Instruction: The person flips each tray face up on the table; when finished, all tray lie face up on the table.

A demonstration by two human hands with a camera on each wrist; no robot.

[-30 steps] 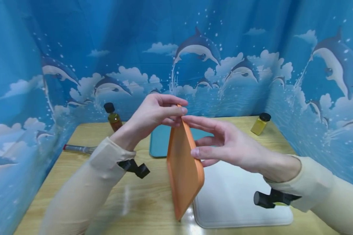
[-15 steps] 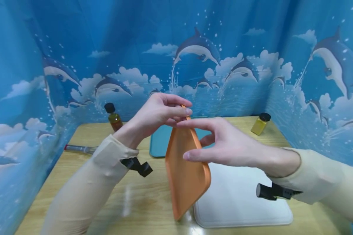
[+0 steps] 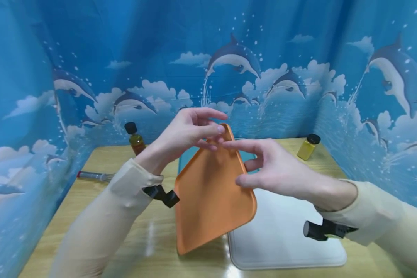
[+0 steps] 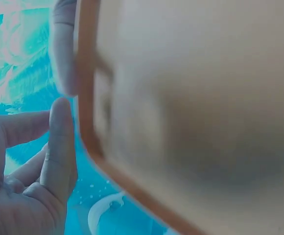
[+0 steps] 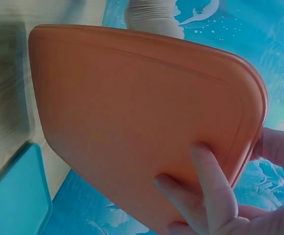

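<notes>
An orange tray [image 3: 212,193] with a raised rim hangs tilted above the table, its inner face turned toward the head camera. My right hand [image 3: 281,172] grips it by the right edge, thumb on the near side; in the right wrist view several fingers [image 5: 215,191] lie against the underside of the tray [image 5: 132,107]. At the top corner is my left hand [image 3: 191,129], fingers loosely bent. In the left wrist view, the left hand [image 4: 34,171] is just off the rim, with a slim gap to the tray [image 4: 88,73].
A white board or tray [image 3: 288,235] lies on the wooden table [image 3: 149,239], and a teal tray [image 3: 185,157] lies behind the orange one. Further off are a dark-capped oil bottle [image 3: 136,142], a whisk [image 3: 94,175] and a yellow jar [image 3: 307,147]. A dolphin-printed curtain [image 3: 153,46] surrounds the table.
The orange tray has swung from nearly edge-on to showing its broad inner face, its lower end moving left. The left hand's fingers have loosened at the corner; the right hand's grip has shifted along the edge.
</notes>
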